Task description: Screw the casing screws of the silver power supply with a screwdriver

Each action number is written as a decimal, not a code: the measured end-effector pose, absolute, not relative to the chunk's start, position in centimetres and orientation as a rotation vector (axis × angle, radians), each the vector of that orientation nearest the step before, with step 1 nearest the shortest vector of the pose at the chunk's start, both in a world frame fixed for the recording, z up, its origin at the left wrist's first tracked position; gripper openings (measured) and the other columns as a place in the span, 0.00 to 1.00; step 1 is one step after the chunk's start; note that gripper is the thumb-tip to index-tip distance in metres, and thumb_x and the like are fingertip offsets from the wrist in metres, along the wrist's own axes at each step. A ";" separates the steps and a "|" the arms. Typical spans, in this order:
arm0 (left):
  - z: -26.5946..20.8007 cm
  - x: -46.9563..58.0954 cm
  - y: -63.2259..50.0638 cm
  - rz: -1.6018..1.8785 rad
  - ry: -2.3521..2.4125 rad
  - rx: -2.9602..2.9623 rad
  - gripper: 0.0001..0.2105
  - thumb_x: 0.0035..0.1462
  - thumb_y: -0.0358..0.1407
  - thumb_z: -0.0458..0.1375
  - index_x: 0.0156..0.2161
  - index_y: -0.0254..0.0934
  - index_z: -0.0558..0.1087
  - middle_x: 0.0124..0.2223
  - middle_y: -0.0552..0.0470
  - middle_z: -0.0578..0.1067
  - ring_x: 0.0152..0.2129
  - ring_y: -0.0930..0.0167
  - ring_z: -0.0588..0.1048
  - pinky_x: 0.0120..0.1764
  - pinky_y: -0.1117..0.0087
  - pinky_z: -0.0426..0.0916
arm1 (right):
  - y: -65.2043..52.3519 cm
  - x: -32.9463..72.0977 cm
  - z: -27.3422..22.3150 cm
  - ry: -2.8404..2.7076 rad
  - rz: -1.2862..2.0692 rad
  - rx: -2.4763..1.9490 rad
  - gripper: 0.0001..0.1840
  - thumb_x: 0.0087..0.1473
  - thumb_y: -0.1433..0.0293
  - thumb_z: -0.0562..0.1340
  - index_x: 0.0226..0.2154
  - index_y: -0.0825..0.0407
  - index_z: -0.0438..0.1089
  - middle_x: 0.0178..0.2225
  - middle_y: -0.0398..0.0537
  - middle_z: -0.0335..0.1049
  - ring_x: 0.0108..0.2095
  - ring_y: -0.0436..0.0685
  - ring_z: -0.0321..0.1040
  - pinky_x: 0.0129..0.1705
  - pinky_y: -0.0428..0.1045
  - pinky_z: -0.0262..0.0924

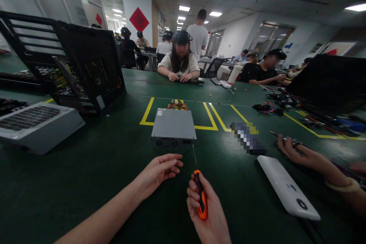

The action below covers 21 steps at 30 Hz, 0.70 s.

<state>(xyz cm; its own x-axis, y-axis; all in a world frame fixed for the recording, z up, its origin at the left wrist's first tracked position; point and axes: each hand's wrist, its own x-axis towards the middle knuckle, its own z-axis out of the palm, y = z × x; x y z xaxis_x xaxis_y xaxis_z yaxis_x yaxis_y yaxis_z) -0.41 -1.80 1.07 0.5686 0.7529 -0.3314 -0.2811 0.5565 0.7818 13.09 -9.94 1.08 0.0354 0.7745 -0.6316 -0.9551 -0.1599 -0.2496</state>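
A grey computer power supply [174,124] lies on the green table, its fan grille and socket side facing me. Colourful cables [177,105] bunch up behind it. My right hand [210,207] is wrapped round the orange and black handle of a screwdriver [201,196]. The thin shaft points away from me, and its tip appears close to the front right corner of the power supply; whether they touch I cannot tell. My left hand [161,169] hovers in front of the power supply with its fingers loosely stretched, apart from the case and holding nothing.
At left stand a black computer case [85,65] and another power supply [40,126]. A white device [288,188] lies at right, near a co-worker's hand [305,156] with a tool. Yellow tape [147,112] marks the table [114,171]. Across it sits a person [181,59].
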 end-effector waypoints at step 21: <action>0.9 -0.4 -1.7 0.679 0.726 0.745 0.13 0.50 0.33 0.60 0.42 0.34 0.73 0.36 0.50 0.73 0.28 0.77 0.71 0.34 0.75 0.64 | -9.4 13.2 1.7 0.287 1.562 -0.817 0.11 0.57 0.68 0.53 0.34 0.59 0.67 0.20 0.41 0.61 0.14 0.40 0.53 0.14 0.35 0.48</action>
